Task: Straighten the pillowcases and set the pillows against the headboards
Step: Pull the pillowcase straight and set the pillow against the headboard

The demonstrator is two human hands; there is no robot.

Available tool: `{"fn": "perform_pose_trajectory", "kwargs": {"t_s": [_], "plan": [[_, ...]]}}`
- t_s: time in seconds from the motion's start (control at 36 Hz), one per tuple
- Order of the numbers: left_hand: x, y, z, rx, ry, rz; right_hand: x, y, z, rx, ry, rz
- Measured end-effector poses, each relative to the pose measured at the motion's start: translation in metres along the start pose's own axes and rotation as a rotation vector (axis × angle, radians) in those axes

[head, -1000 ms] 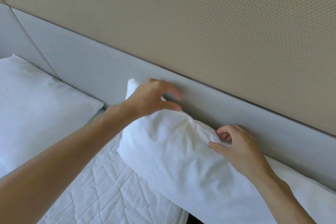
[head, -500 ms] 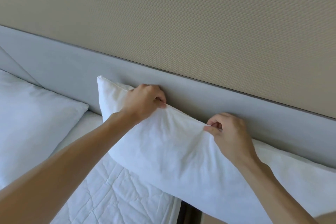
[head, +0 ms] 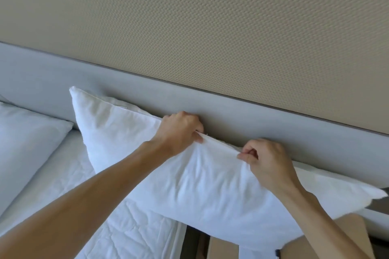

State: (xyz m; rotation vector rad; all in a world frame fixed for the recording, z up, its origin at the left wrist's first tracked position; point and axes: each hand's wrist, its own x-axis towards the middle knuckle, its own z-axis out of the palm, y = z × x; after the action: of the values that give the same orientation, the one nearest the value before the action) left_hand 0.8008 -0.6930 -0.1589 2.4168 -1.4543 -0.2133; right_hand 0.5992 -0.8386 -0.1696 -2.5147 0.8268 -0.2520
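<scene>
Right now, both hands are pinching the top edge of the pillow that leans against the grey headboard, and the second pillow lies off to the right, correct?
Not quite: in the head view the second pillow lies to the left. The rest holds: the left hand and right hand pinch the top edge of the pillow leaning against the grey headboard.

A white pillow [head: 189, 178] leans against the grey headboard [head: 273, 132], its left corner pointing up. The left hand [head: 181, 130] and the right hand [head: 267, 164] each pinch the fabric along its far top edge, knuckles near the headboard. A second pillow [head: 27, 145] lies at the left on the quilted white mattress cover [head: 117, 231]. Textured beige wall panel [head: 210, 27] fills the far upper part
</scene>
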Motion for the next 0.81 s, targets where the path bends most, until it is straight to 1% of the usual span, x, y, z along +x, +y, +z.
{"fn": "perform_pose_trajectory", "kwargs": {"t_s": [0.06, 0.11, 0.17, 0.22, 0.31, 0.39, 0.44, 0.5, 0.61, 0.75, 0.81], "plan": [[-0.001, -0.002, -0.003, -0.018, 0.046, -0.042, 0.002, -0.002, -0.006, 0.054, 0.043, -0.021], [-0.002, -0.003, -0.005, -0.033, 0.052, -0.088, 0.003, -0.002, -0.014, 0.073, 0.061, -0.05], [-0.003, 0.0, -0.004, -0.027, 0.022, -0.103, 0.003, 0.004, -0.023, 0.103, 0.017, -0.067], [-0.002, 0.007, -0.001, -0.03, -0.026, -0.078, -0.001, 0.013, -0.029, 0.102, -0.075, -0.067], [0.002, 0.028, 0.007, -0.039, -0.12, -0.022, -0.01, 0.032, -0.034, -0.02, -0.194, -0.031], [0.006, 0.055, 0.021, 0.002, -0.219, 0.044, -0.019, 0.05, -0.038, -0.111, -0.208, -0.026], [0.009, 0.071, 0.031, 0.04, -0.252, 0.098, -0.023, 0.058, -0.039, -0.157, -0.208, -0.05], [0.011, 0.081, 0.038, 0.071, -0.228, 0.131, -0.026, 0.063, -0.039, -0.188, -0.178, -0.081], [0.012, 0.086, 0.041, 0.087, -0.133, 0.119, -0.028, 0.066, -0.038, -0.213, -0.082, -0.08], [0.013, 0.082, 0.032, -0.022, -0.047, 0.025, -0.026, 0.071, -0.043, -0.082, 0.059, -0.043], [0.014, 0.083, 0.031, -0.052, -0.005, -0.002, -0.025, 0.072, -0.045, -0.028, 0.071, -0.036]]}}
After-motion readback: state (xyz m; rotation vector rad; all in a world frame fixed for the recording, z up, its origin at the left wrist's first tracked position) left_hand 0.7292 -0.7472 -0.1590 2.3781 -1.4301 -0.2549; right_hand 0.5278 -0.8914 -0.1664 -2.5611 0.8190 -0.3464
